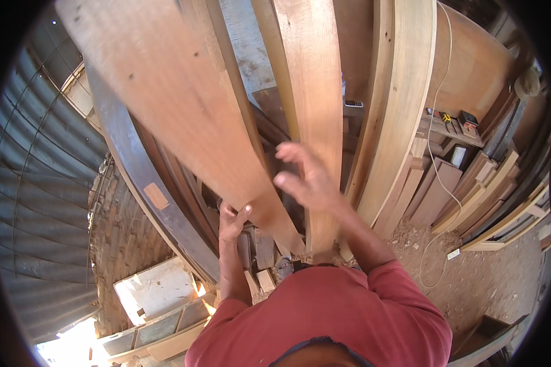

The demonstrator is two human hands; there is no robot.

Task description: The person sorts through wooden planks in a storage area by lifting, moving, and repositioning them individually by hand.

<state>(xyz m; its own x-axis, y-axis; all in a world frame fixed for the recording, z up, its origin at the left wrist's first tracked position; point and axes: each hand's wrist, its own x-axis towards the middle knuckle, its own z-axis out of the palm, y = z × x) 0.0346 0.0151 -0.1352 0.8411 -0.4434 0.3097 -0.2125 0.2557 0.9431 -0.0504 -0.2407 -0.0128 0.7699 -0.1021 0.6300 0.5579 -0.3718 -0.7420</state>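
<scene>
Wide plank (177, 116), light reddish-brown w/ 2 dark knots in its upper part, runs diag. from upper L down to a narrower-looking end just above the person's red shirt (324, 306). L hand (232, 223) grips its lower L edge: thumb lies on the broad face, other fingers wrap behind the edge, mostly hidden. R hand (309, 183), motion-blurred, is open, w/ thumb and fingers apart and slightly bent; it holds nothing, and overlaps the gap btwn the wide plank and a second plank (312, 79), which stands to the R; whether it touches either, cannot tell. Farther R: pale beam (410, 104), upright and curved by the lens, then a thin cable (434, 98) hanging down to the floor (471, 284), which is strewn w/ shavings. Ledge (438, 127), upper R, bears small tools, incl. a yellow-and-black one (447, 118); stacked timber (490, 189) leans below. To the L: grey board (134, 156) w/ a tan rect. patch, brickwork (119, 244) and corrugated sheeting (43, 196). White panel (159, 287) lies lower L; small wood offcuts (266, 280) sit nr the L forearm.
</scene>
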